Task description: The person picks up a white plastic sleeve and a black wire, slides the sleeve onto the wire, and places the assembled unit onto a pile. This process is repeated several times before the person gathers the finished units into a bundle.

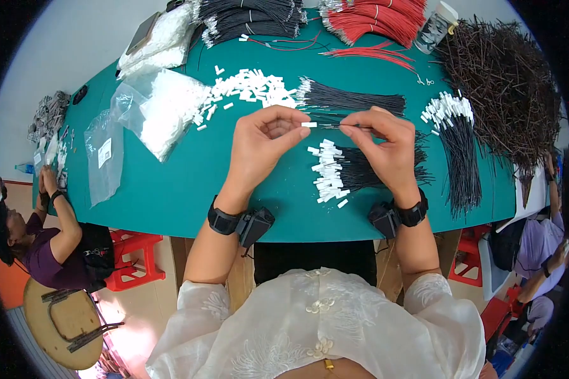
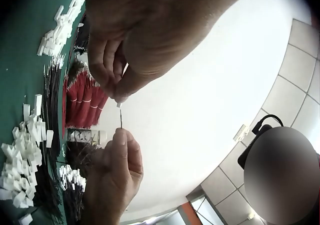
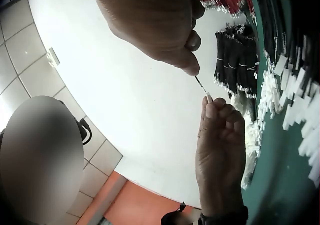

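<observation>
Between thumb and forefinger, my left hand (image 1: 259,145) pinches a small white plastic connector housing (image 1: 308,124). Facing it, my right hand (image 1: 389,142) pinches a thin black wire (image 3: 200,84) close to its metal-tipped end. The wire's tip is right at the housing's open end, in line with it. Both hands are raised over the green table. Below and between them lies a bundle of black wires with white housings (image 1: 329,170) on their ends. Behind the fingers is another bundle of black wires (image 1: 360,98) with bare ends.
Loose white housings (image 1: 253,87) spill from a plastic bag (image 1: 164,114) on the left. Finished-looking wires (image 1: 458,151) and a dark tangled heap (image 1: 502,88) are at the right. Black bundles (image 1: 253,19), red bundles (image 1: 373,19) and a jar (image 1: 435,28) line the back. Other people sit at both sides.
</observation>
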Action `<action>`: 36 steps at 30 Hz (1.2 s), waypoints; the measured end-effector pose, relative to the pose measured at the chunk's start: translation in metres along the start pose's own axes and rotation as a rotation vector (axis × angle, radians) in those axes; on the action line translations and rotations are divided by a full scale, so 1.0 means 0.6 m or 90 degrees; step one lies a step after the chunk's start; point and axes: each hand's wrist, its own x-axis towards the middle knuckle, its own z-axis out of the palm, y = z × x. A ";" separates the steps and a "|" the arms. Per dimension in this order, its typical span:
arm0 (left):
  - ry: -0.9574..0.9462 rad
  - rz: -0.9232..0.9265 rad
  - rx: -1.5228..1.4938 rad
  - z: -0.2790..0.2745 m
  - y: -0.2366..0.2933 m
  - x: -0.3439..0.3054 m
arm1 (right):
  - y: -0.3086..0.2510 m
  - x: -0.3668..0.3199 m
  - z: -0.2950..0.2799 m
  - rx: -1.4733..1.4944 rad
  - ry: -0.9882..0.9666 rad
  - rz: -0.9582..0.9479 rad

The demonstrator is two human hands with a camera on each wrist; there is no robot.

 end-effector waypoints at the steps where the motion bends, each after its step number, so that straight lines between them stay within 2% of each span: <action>1: 0.001 -0.001 -0.006 0.000 -0.001 0.000 | 0.000 0.000 0.001 0.000 0.006 -0.012; 7: 0.012 -0.011 -0.005 0.001 0.000 -0.001 | -0.001 0.003 0.003 -0.010 0.023 -0.059; 20: -0.008 -0.050 -0.042 -0.006 -0.002 0.003 | -0.001 0.001 0.008 0.035 0.022 -0.035; 27: -0.046 -0.144 -0.170 -0.016 -0.006 0.008 | 0.000 0.000 0.011 -0.010 0.017 -0.075; 36: -0.066 -0.153 -0.200 -0.016 -0.006 0.007 | -0.002 0.000 0.013 -0.029 0.008 -0.074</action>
